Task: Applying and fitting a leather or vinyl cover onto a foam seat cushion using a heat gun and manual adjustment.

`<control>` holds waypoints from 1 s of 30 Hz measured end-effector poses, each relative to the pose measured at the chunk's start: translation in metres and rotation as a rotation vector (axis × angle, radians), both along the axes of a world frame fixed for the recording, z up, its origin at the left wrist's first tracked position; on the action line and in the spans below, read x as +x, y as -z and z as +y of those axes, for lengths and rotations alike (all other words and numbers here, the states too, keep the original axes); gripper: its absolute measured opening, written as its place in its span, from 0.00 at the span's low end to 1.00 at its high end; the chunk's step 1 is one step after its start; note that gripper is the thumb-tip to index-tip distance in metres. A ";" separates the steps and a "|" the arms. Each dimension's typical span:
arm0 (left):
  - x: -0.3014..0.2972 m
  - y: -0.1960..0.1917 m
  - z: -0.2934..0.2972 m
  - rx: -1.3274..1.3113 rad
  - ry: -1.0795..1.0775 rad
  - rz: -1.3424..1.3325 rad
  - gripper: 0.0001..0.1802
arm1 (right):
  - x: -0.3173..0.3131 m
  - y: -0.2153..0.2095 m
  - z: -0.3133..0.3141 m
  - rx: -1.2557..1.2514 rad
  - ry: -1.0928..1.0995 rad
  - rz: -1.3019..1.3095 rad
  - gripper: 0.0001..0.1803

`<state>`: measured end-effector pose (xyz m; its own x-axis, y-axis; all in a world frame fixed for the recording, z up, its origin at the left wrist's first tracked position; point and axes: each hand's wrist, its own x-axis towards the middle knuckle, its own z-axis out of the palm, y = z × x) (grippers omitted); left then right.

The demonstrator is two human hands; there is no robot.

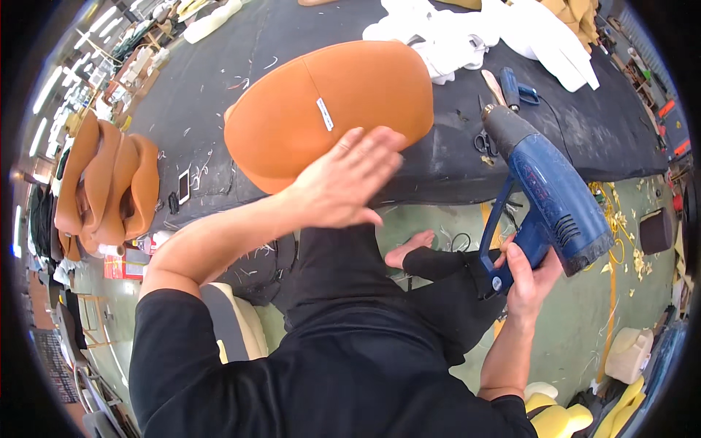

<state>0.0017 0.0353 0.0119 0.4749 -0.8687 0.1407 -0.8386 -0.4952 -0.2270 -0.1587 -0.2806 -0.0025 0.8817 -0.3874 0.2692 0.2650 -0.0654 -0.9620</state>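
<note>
An orange-brown upholstered cushion (292,109) lies on the dark-covered table, with a seam across it and a small white label (324,114) on the seam. My left hand (352,174) is stretched flat with its fingers out, over the cushion's near edge; whether it touches the cover I cannot tell. In my right hand (527,274) is a blue heat gun (551,179), gripped by its handle. Its metal nozzle points up and left, toward the table and the cushion's right side.
Scissors (485,143) and a second blue heat gun (510,89) lie right of the cushion. White padding (445,36) is heaped behind. A phone (184,185) rests at the table's left edge, near stacked orange-brown shells (109,182). Yellow cord (610,212) and scraps litter the floor.
</note>
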 end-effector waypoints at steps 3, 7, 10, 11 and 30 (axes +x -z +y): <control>-0.007 0.028 0.023 0.258 0.100 0.199 0.57 | 0.005 0.002 0.007 0.034 -0.008 -0.052 0.28; -0.034 0.050 0.038 0.140 0.361 0.336 0.44 | 0.004 -0.001 0.011 0.071 -0.030 -0.050 0.23; -0.031 0.020 0.038 -0.053 0.250 0.039 0.41 | 0.002 -0.005 0.013 0.080 -0.048 -0.029 0.23; -0.027 0.012 0.037 -0.058 0.080 -0.043 0.45 | 0.004 -0.006 0.015 0.079 -0.057 -0.035 0.23; -0.016 0.042 0.128 -0.269 -0.387 -0.308 0.62 | 0.013 0.036 0.001 -0.073 -0.065 -0.009 0.19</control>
